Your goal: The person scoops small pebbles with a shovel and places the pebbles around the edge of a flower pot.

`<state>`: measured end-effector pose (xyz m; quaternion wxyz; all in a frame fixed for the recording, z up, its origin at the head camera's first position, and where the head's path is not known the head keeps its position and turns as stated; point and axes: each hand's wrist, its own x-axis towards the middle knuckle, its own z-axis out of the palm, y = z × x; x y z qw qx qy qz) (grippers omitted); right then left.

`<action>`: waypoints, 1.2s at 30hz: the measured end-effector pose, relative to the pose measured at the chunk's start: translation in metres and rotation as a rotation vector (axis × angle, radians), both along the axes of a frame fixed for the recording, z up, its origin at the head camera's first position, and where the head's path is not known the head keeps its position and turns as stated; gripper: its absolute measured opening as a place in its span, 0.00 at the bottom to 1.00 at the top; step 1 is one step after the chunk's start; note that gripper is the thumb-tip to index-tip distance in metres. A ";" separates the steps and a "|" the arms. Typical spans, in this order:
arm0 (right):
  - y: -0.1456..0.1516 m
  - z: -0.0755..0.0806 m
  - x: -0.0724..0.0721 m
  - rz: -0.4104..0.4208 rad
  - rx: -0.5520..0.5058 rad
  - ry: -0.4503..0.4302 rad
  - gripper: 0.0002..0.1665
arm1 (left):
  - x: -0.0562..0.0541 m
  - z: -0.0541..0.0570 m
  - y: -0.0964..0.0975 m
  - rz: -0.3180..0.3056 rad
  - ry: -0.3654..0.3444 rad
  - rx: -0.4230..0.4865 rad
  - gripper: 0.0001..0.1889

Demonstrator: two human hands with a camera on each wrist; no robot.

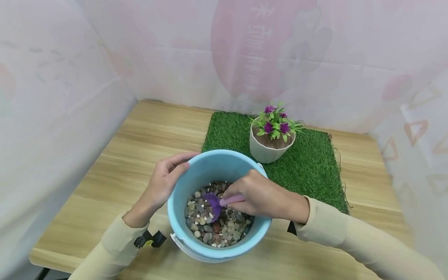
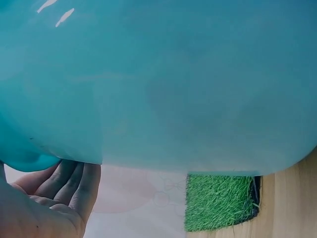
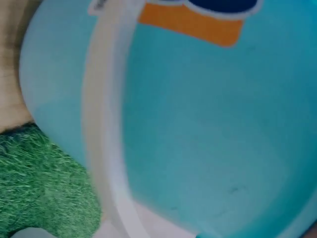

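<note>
A light blue bucket [image 1: 218,155] stands on the table with a bed of mixed pebbles [image 1: 206,229] inside. My left hand [image 1: 162,181] holds the bucket's left rim, its fingers against the outer wall and the thumb at the rim. In the left wrist view, that hand's fingers [image 2: 74,186] lie along the bucket wall [image 2: 163,99]. Inside the bucket, my right hand [image 1: 257,194] grips the lilac handle of a small purple scoop [image 1: 214,206]. Pebbles lie in and around the scoop's bowl. The right wrist view has only the bucket's outside [image 3: 213,124], without the hand.
Behind the bucket, a green artificial grass mat [image 1: 311,167] covers part of the wooden table [image 1: 140,144]. On it stands a white pot [image 1: 264,149] with purple flowers. The bucket's white handle [image 1: 189,249] hangs at its front. Printed cloth walls [image 1: 175,58] surround the table.
</note>
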<state>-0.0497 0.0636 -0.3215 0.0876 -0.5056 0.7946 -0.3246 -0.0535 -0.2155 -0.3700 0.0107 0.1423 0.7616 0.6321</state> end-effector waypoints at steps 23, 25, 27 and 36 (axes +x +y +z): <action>0.041 -0.002 0.000 -0.038 -0.278 -0.132 0.12 | 0.003 0.001 0.001 0.003 -0.018 0.028 0.19; 0.044 -0.003 0.000 -0.055 -0.289 -0.134 0.13 | 0.003 0.001 0.001 -0.002 -0.012 0.028 0.19; 0.047 -0.003 0.001 -0.067 -0.303 -0.143 0.13 | 0.003 0.001 0.001 -0.005 -0.014 0.029 0.20; 0.059 -0.004 0.004 -0.094 -0.376 -0.147 0.15 | 0.004 0.002 0.000 0.001 -0.012 0.015 0.19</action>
